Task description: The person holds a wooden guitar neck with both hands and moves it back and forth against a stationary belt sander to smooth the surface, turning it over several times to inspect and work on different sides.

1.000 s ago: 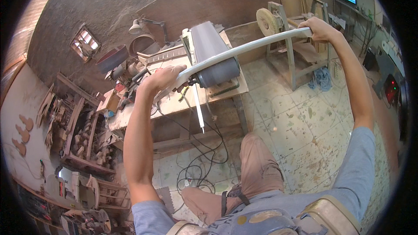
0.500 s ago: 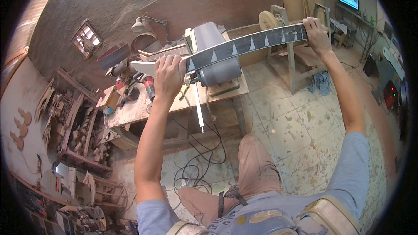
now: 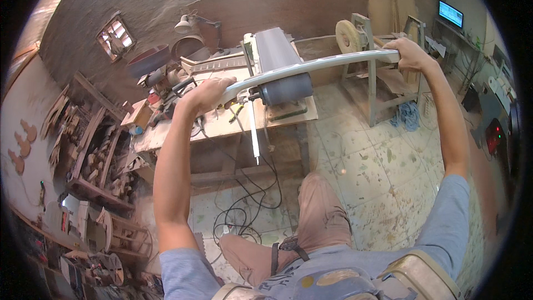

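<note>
A long guitar neck (image 3: 319,65) spans both my hands, its narrow pale edge facing me. My left hand (image 3: 208,94) is closed around its left end, and my right hand (image 3: 410,55) grips the right end. Under the neck's left half is a belt sander (image 3: 272,47) with a wide grey belt and a dark roller (image 3: 286,89) at the near end. Whether the neck touches the belt, I cannot tell. The fingers of both hands are partly hidden.
The sander stands on a wooden workbench (image 3: 222,125) with power tools at its left. A buffing wheel (image 3: 346,36) on a wooden stand is at the right. Black cables (image 3: 244,211) lie coiled on the tiled floor near my legs. Wood pieces fill a left-hand rack (image 3: 108,155).
The neck has been turned: its dark face with pale triangles showed before, and now its edge does. My left hand has rolled over and shifted slightly left; the right hand sits a little lower.
</note>
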Motion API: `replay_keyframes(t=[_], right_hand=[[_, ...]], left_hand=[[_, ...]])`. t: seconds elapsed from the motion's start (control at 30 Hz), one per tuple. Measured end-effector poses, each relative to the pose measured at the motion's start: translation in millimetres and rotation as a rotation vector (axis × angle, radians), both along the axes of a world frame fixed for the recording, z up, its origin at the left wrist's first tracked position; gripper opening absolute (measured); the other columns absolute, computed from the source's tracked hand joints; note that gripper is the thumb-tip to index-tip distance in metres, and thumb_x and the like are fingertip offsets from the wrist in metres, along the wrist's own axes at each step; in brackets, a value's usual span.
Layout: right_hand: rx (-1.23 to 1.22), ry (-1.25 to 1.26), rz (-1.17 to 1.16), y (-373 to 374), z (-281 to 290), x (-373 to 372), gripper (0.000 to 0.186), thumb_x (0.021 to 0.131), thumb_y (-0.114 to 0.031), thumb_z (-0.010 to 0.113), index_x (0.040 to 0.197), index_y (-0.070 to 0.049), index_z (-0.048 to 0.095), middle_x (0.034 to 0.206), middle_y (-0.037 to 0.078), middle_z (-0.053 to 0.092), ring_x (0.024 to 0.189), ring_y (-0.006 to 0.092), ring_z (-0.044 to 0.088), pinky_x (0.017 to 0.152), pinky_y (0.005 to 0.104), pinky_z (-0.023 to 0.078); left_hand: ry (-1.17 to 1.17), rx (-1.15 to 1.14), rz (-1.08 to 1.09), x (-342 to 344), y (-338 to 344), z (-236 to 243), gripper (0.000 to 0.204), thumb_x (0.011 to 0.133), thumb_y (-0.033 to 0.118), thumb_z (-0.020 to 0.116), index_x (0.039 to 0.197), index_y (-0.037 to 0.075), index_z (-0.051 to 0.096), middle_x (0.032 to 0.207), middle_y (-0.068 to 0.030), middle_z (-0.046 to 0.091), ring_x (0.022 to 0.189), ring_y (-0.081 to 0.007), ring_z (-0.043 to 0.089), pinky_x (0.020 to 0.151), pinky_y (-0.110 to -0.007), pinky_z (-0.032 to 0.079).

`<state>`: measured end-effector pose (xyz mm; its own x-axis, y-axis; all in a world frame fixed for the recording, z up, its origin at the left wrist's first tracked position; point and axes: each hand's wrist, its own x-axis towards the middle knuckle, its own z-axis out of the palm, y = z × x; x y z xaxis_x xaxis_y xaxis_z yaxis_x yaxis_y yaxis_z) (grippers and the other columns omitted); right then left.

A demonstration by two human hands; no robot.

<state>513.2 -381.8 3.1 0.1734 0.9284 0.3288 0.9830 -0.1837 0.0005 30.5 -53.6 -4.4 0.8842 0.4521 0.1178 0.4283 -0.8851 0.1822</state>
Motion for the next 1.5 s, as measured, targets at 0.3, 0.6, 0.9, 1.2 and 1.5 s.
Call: replay_keyframes(t=[0.3, 0.6, 0.9, 1.2, 1.5], right_hand=[[0.106, -0.251, -0.020, 24.2, -22.7, -7.2, 0.053, 0.068, -0.003, 0.077, 0.118, -0.002, 0.060, 0.113, 0.016, 0.066, 0.111, 0.0371, 0.061, 0.090, 0.0453, 0.055], [0.445, -0.526, -0.129, 49.0, -53.3, -47.1, 0.034, 0.085, -0.008, 0.062, 0.117, -0.006, 0.053, 0.113, 0.010, 0.058, 0.112, 0.0295, 0.059, 0.094, 0.0415, 0.055], [-0.418, 0.225, 0.047, 43.4, 28.9, -49.3, 0.050, 0.063, -0.030, 0.085, 0.099, 0.002, 0.073, 0.090, 0.020, 0.074, 0.081, 0.0347, 0.068, 0.076, 0.0412, 0.052], [0.319, -0.275, 0.125, 70.2, -33.7, -70.7, 0.040, 0.073, -0.005, 0.071, 0.110, -0.004, 0.056, 0.109, 0.016, 0.065, 0.108, 0.0383, 0.063, 0.087, 0.0449, 0.055], [0.366, -0.425, -0.004, 74.6, -42.6, -73.8, 0.045, 0.074, -0.010, 0.074, 0.114, -0.005, 0.054, 0.108, 0.011, 0.062, 0.109, 0.0331, 0.060, 0.092, 0.0441, 0.053]], left_hand=[[-0.264, 0.134, 0.103, -2.6, 15.3, -20.3, 0.044, 0.108, 0.031, 0.036, 0.116, 0.001, 0.067, 0.095, -0.0163, 0.072, 0.092, -0.0309, 0.067, 0.087, -0.041, 0.050], [-0.395, 0.450, 0.060, -30.4, 24.6, -26.0, 0.030, 0.104, 0.021, 0.047, 0.113, 0.000, 0.066, 0.107, -0.0206, 0.069, 0.100, -0.0389, 0.063, 0.092, -0.049, 0.047], [0.045, -0.631, 0.399, -55.9, 24.3, 30.7, 0.036, 0.104, 0.021, 0.043, 0.123, 0.002, 0.066, 0.096, -0.0069, 0.071, 0.085, -0.0176, 0.066, 0.079, -0.033, 0.049], [-0.312, 0.701, -0.152, -87.7, 79.1, -38.5, 0.031, 0.102, 0.022, 0.052, 0.119, 0.000, 0.065, 0.109, -0.0207, 0.069, 0.099, -0.0395, 0.065, 0.090, -0.048, 0.048], [-0.377, 0.435, 0.053, -76.4, 51.3, -32.0, 0.035, 0.106, 0.027, 0.044, 0.098, -0.002, 0.062, 0.097, -0.0228, 0.066, 0.093, -0.0432, 0.060, 0.087, -0.047, 0.046]])
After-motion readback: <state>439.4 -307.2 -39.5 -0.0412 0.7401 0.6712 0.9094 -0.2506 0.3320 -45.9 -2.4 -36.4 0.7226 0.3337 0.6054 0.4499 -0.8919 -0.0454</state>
